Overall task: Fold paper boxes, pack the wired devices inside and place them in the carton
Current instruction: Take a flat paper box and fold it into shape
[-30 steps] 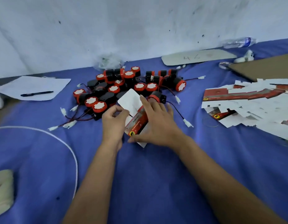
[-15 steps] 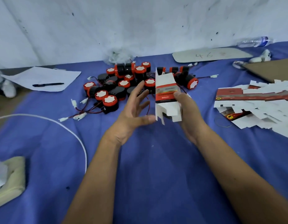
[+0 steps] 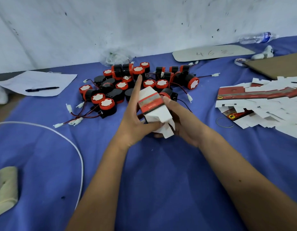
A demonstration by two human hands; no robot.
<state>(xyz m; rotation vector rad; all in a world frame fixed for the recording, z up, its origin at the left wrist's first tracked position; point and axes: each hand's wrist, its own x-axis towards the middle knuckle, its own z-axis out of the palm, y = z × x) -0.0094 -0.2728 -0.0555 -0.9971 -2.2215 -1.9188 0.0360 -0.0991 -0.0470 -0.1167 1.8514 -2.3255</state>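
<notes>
A white paper box (image 3: 152,105) with a red and grey band is held tilted above the blue cloth, its open bottom flaps toward me. My right hand (image 3: 181,119) grips its right side, thumb on the top face. My left hand (image 3: 133,117) lies along its left side with fingers straight and the thumb curled across the lower flaps. Behind the box lies a pile of black and red wired devices (image 3: 109,102) with red-black leads and white plugs. Several flat box blanks (image 3: 261,104) are heaped at the right. A brown carton flap (image 3: 277,64) shows at the far right.
A white sheet with a black pen (image 3: 42,89) lies at the left. A white cable (image 3: 78,147) curves across the cloth. A cream pad (image 3: 4,189) sits at the lower left. A grey board (image 3: 211,53), a water bottle (image 3: 256,37) and a rubber band (image 3: 224,122) are also there.
The flat blank has been opened into a box shape and raised. My left hand, open and apart half a second ago, has closed in on the box's left side and lower flaps.
</notes>
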